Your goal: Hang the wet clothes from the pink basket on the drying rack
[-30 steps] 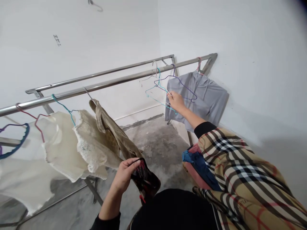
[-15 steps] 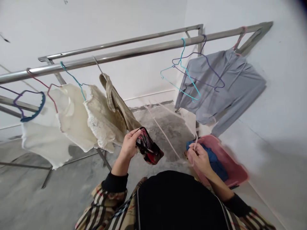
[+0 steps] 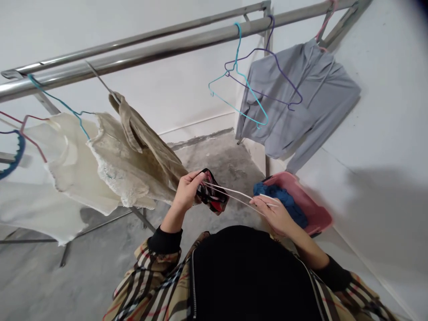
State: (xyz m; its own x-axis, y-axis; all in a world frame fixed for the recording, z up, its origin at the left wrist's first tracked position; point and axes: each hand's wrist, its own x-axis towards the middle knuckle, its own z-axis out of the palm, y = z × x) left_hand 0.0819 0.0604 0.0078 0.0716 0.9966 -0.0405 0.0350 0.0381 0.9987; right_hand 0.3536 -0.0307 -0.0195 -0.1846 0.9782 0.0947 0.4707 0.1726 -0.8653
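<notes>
My left hand [image 3: 187,192] is closed on a small red, black and white patterned garment [image 3: 213,197] held in front of me. My right hand [image 3: 274,215] grips a thin pale wire hanger [image 3: 234,194], whose far end reaches into the garment by my left fingers. Both hands hover above the concrete floor, below a steel drying rack [image 3: 160,50].
On the rack hang white and beige garments [image 3: 110,160] at left, empty teal [image 3: 239,96] and purple hangers [image 3: 267,84], and a grey top [image 3: 297,102] at right. A pink basket [image 3: 312,209] holding blue cloth [image 3: 281,198] stands by the right wall.
My right hand took a pale hanger off the rack, brought it down past the basket, and now holds it level against the garment in my left hand. The view tilted downward.
</notes>
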